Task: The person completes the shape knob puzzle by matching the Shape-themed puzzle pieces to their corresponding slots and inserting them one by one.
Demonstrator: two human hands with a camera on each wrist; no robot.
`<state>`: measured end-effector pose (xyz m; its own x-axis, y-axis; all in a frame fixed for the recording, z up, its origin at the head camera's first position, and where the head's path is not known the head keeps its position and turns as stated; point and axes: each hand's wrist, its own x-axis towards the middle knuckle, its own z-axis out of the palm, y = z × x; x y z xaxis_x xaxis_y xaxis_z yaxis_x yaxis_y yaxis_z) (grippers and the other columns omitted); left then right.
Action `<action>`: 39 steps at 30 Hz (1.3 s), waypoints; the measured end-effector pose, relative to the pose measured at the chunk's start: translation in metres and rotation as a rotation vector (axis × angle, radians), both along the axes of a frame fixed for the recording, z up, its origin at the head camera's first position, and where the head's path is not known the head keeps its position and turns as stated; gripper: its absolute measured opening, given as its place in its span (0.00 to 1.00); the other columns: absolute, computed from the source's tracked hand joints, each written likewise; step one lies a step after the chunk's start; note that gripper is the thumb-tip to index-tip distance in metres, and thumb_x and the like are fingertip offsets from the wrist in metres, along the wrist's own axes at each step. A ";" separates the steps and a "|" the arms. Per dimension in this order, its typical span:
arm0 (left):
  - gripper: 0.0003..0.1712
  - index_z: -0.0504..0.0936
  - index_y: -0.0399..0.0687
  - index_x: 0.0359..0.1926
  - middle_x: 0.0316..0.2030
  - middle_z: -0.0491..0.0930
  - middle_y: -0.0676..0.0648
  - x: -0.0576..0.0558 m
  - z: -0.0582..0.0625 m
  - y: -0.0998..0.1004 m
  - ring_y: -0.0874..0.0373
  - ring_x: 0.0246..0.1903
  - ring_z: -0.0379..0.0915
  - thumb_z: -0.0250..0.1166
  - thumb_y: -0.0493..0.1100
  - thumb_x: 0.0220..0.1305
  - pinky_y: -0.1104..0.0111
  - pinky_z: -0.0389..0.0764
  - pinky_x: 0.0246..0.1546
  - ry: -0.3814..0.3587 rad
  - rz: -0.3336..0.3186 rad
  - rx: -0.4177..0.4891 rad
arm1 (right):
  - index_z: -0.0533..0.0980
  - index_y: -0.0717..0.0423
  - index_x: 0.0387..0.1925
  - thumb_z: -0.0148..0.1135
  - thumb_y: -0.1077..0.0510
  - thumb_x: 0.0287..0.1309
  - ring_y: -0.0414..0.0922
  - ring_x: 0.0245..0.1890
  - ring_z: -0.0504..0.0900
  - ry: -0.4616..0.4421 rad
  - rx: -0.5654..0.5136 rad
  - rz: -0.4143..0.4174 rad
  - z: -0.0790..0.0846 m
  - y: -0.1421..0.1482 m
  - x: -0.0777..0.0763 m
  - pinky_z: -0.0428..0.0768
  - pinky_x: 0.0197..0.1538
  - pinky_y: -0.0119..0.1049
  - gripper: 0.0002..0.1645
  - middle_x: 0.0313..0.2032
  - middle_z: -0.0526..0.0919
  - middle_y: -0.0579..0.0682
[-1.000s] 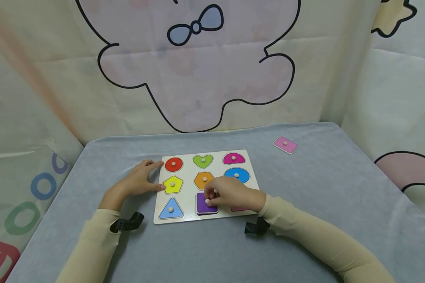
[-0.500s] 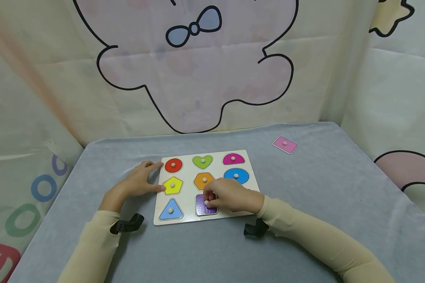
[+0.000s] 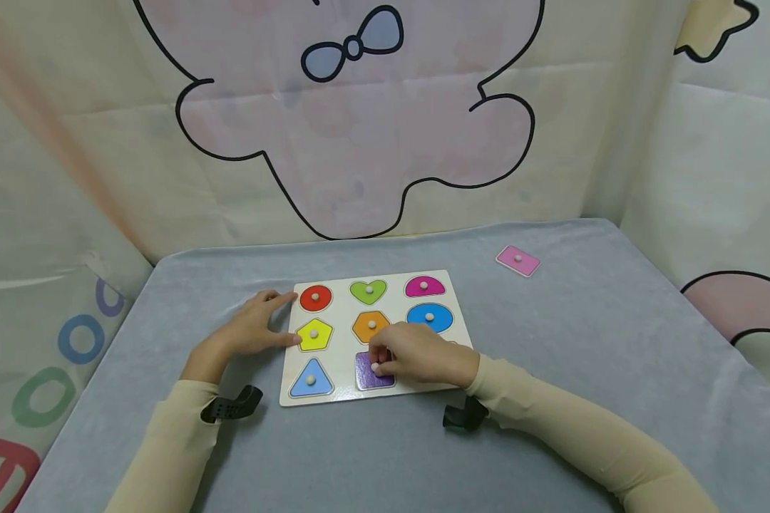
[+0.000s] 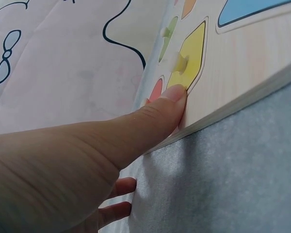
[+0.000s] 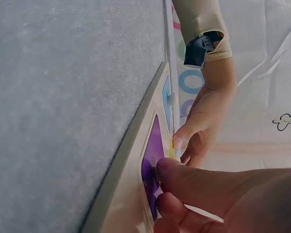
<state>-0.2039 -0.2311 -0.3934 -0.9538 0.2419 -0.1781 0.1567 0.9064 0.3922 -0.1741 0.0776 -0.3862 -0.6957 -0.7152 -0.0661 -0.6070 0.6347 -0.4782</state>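
A white wooden knob puzzle board (image 3: 342, 356) lies on the table in the head view. My right hand (image 3: 423, 353) pinches the small knob of the purple square puzzle piece (image 3: 367, 377), which sits level in its place in the front row. The right wrist view shows the thumb and fingertips at this purple piece (image 5: 153, 150). My left hand (image 3: 250, 326) rests at the board's left edge, thumb beside the yellow pentagon (image 3: 324, 335) and index finger near the red circle (image 3: 315, 292). In the left wrist view, the thumb (image 4: 160, 109) presses the board's edge. My right hand hides the board's front right part.
A pink rectangular piece (image 3: 525, 265) with a knob lies apart at the back right of the grey cloth-covered table (image 3: 334, 456). The board also bears a blue triangle (image 3: 311, 386), an orange hexagon (image 3: 362, 329), a green heart (image 3: 359, 292) and a blue oval (image 3: 439, 319).
The purple square, raised and slightly offset over its place a second ago, has dropped level into the board under my right hand. My left hand has stayed at the edge.
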 end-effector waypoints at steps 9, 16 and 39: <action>0.54 0.61 0.47 0.77 0.70 0.61 0.29 0.000 0.001 0.000 0.32 0.68 0.60 0.74 0.62 0.57 0.35 0.66 0.67 0.008 -0.012 -0.002 | 0.79 0.44 0.26 0.70 0.53 0.62 0.35 0.28 0.73 0.015 0.014 0.007 0.002 0.000 0.001 0.69 0.30 0.28 0.10 0.21 0.73 0.37; 0.54 0.61 0.46 0.77 0.70 0.62 0.29 0.001 0.001 -0.001 0.33 0.67 0.60 0.74 0.61 0.57 0.35 0.67 0.66 0.006 -0.015 0.008 | 0.82 0.45 0.28 0.68 0.53 0.64 0.35 0.29 0.74 0.007 0.020 0.031 0.002 0.000 0.000 0.72 0.31 0.29 0.07 0.22 0.75 0.37; 0.53 0.62 0.46 0.77 0.70 0.62 0.30 0.000 0.000 -0.002 0.34 0.67 0.60 0.74 0.61 0.56 0.35 0.67 0.66 0.018 -0.025 0.009 | 0.84 0.53 0.46 0.66 0.50 0.65 0.47 0.34 0.77 0.022 -0.157 -0.281 0.049 0.079 -0.070 0.77 0.34 0.34 0.13 0.42 0.85 0.51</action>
